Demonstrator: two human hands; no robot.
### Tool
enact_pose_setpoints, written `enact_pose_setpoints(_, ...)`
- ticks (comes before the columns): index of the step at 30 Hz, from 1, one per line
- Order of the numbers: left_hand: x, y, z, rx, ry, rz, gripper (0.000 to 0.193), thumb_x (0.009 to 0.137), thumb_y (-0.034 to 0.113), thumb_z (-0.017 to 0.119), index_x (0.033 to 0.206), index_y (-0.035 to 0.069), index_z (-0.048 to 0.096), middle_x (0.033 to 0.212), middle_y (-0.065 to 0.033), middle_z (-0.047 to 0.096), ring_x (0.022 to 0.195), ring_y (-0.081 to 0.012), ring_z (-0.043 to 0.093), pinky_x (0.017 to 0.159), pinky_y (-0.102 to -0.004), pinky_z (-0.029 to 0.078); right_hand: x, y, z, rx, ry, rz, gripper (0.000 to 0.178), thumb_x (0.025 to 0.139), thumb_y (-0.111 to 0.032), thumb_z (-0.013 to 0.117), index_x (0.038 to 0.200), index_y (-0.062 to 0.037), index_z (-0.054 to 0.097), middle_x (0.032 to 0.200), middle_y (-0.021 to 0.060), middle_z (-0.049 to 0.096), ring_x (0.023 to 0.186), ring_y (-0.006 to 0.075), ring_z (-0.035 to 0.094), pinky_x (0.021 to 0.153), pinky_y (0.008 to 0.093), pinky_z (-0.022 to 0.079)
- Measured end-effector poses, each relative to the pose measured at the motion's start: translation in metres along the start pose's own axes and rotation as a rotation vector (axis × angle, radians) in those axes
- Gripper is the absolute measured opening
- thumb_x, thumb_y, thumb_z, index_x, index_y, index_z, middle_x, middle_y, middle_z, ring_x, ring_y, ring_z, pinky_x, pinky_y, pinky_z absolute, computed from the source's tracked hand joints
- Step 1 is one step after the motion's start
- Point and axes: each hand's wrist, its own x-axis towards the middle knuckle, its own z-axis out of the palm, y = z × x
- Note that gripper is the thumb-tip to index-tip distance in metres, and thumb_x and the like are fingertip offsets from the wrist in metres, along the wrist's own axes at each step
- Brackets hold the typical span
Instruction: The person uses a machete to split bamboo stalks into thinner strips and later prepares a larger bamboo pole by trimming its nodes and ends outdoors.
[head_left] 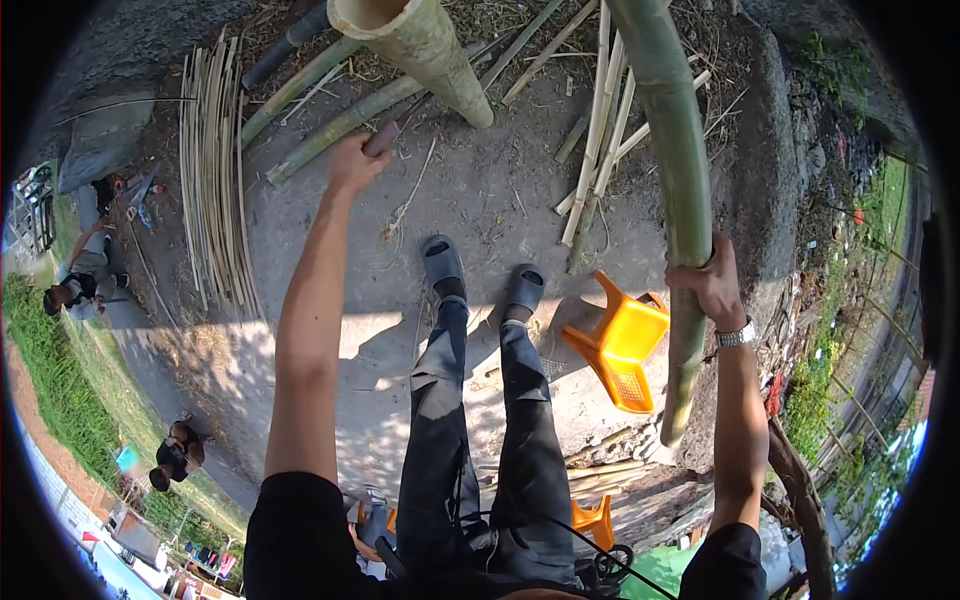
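Observation:
My right hand (712, 285), with a metal watch band above it, is wrapped round a thick green bamboo pole (682, 150). The pole runs from the far edge down past the hand towards the ground on my right. My left arm is stretched forward. That left hand (354, 166) is closed on the brown handle of a knife (381, 139); its thin dark blade is seen nearly edge-on. Just beyond the knife stands a wide, pale hollow bamboo section (440, 65), its open end towards me. Green bamboo lengths (345, 135) lie on the ground beside the left hand.
Long split bamboo strips (215, 180) lie in a bundle at far left; more strips (605, 130) lie ahead. An orange plastic chair (625, 345) is tipped beside the pole. Grey clogs (443, 265) are on my feet. Two people (85, 275) (180, 452) sit at left.

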Motion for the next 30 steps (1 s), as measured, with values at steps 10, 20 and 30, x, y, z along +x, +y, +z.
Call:
enact_pose_setpoints(10,0.018,0.044,0.008,0.099,0.246,0.025,0.038,0.082,0.039,0.075,0.099,0.005,0.075,0.090,-0.0215,0.074,0.088,-0.0387,0.072,0.078,-0.0482,0.056,0.035,-0.189,-0.064,0.342,0.335,-0.769,0.028,0.075,0.002,0.070,0.103,0.0051,0.066,0.097,0.0167,0.072,0.091,0.0261,0.071,0.085,0.0373,0.056)
enact_pose_setpoints(20,0.017,0.093,-0.009,0.257,0.125,-0.006,0.037,0.079,0.037,0.076,0.104,0.010,0.077,0.103,-0.0168,0.076,0.097,-0.0339,0.073,0.088,-0.0454,0.058,0.093,0.141,0.140,-0.118,-0.020,0.192,0.045,0.053,-0.026,0.081,0.083,0.0068,0.072,0.078,0.0174,0.073,0.073,0.0283,0.072,0.070,0.0393,0.058)
enact_pose_setpoints(30,-0.021,0.080,0.009,0.031,0.384,-0.009,0.044,0.089,0.048,0.070,0.106,0.007,0.069,0.095,-0.0207,0.074,0.093,-0.0414,0.072,0.084,-0.0524,0.056,-0.031,0.012,0.003,-0.051,0.214,-0.006,0.042,0.070,-0.013,0.077,0.108,0.0049,0.069,0.089,0.0120,0.073,0.076,0.0195,0.068,0.071,0.0327,0.054)
